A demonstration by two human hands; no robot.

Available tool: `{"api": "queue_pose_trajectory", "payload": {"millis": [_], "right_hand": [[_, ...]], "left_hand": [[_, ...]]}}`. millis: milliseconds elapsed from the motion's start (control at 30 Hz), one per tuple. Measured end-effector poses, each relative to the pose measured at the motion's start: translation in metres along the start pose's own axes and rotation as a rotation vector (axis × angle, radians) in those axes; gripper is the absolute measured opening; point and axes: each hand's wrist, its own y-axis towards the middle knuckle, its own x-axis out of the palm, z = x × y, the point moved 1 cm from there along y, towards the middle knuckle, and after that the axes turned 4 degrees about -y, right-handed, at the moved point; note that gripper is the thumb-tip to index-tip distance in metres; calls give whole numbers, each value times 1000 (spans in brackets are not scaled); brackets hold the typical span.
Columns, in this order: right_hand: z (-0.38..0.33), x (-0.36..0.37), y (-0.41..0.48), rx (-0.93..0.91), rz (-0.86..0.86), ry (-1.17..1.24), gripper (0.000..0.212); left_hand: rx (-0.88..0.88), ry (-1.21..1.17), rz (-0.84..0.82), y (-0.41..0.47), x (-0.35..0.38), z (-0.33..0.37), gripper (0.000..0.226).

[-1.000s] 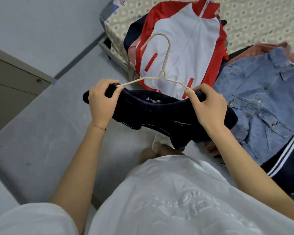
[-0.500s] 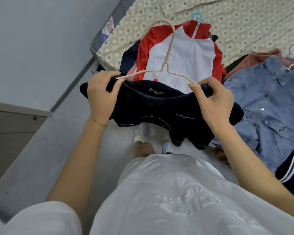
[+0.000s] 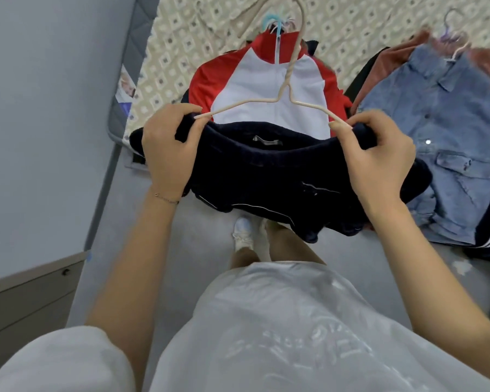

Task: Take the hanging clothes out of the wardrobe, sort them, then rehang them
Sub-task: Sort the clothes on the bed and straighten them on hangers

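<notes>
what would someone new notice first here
Centre frame, the left hand and right hand each hold an end of a dark navy garment on a cream wire hanger. Behind it a red and white zip jacket lies on the patterned bed cover, with a blue denim shirt to the right.

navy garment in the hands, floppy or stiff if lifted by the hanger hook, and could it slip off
Probably floppy: the navy garment sags and bunches between the left hand and right hand. Likely light, as it's a small item on a thin wire hanger. It might slide; the wire looks smooth.
</notes>
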Motion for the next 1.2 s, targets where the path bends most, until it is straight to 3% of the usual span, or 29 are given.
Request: {"api": "queue_pose_trajectory", "payload": {"millis": [200,600,867,1200], "right_hand": [[20,8,60,71,-13,52,26],[20,27,180,64,-9,125,23],[54,85,221,122,-109,66,35],[75,159,257,197,-156,53,18]], "left_hand": [[-32,-13,-15,55,50,3,20],[-14,58,77,159,109,-4,19],[-117,50,-29,183,162,-64,20],[-223,55,-78,199,210,-133,21]]}}
